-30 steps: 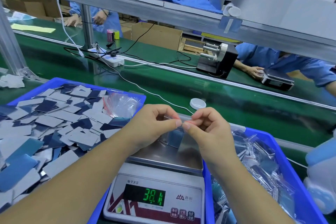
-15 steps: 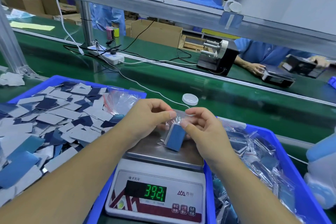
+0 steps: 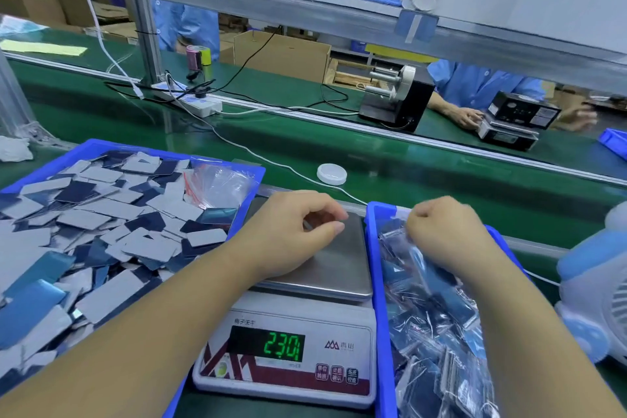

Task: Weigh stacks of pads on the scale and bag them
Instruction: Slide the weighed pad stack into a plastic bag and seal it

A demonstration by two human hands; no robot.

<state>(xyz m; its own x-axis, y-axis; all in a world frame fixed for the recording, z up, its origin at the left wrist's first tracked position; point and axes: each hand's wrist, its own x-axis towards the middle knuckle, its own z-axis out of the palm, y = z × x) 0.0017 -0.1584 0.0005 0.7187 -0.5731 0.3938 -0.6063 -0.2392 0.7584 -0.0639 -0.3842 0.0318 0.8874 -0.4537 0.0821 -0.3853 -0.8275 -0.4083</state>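
Observation:
The scale (image 3: 339,265) stands between two blue bins, its steel pan bare and its display (image 3: 283,346) showing 23.0. My left hand (image 3: 291,234) is low over the pan with its fingers loosely curled and nothing in them. My right hand (image 3: 444,231) is over the right bin (image 3: 380,282) and pinches a clear bag of pads (image 3: 398,227), which is blurred. Bagged pads (image 3: 434,349) fill that bin. The left bin (image 3: 163,150) holds several loose grey and blue pads (image 3: 101,231) and a pile of clear bags (image 3: 220,187) in its far right corner.
A white lid (image 3: 331,174) and a white cable lie on the green belt behind the scale. A white and blue fan (image 3: 597,299) stands at the right. Across the belt are a label dispenser (image 3: 397,98), a power strip (image 3: 193,102) and other workers.
Both hands pinched the bag over the scale pan. My right hand has since carried it right over the right bin, and my left hand has let go. The reading dropped from 39.2 to 23.0.

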